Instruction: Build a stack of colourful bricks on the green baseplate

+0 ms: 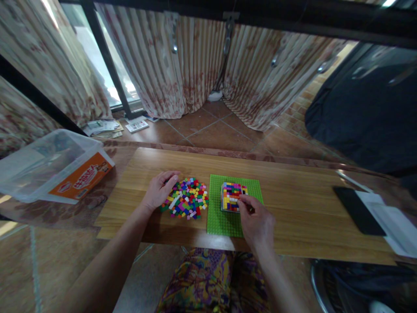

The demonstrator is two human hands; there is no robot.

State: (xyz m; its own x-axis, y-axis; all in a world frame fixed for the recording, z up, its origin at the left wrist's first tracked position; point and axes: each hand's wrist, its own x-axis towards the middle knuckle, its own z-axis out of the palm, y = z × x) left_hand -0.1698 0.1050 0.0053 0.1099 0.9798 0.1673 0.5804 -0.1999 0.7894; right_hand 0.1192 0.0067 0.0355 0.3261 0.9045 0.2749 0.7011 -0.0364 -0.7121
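A block built from many-coloured toy bricks [232, 196] stands on a green studded baseplate [216, 221]. My right hand [259, 219] reaches over the plate's right side. Its thumb and forefinger are pinched together at the right edge of the block's top, and whatever is between the fingertips is hidden. Left of the plate, loose toy bricks [189, 200] lie in a flat, mixed-colour heap. My left hand [160, 190] rests at the upper left edge of that heap, thumb apart from the fingers, and nothing shows in it.
Both hands are over a low wooden table [293, 208]. A clear plastic box [70, 161] with an orange label stands off its left end. At the right end lie a black flat object [358, 211] and white sheets [395, 224]. Curtains [195, 65] hang beyond the table.
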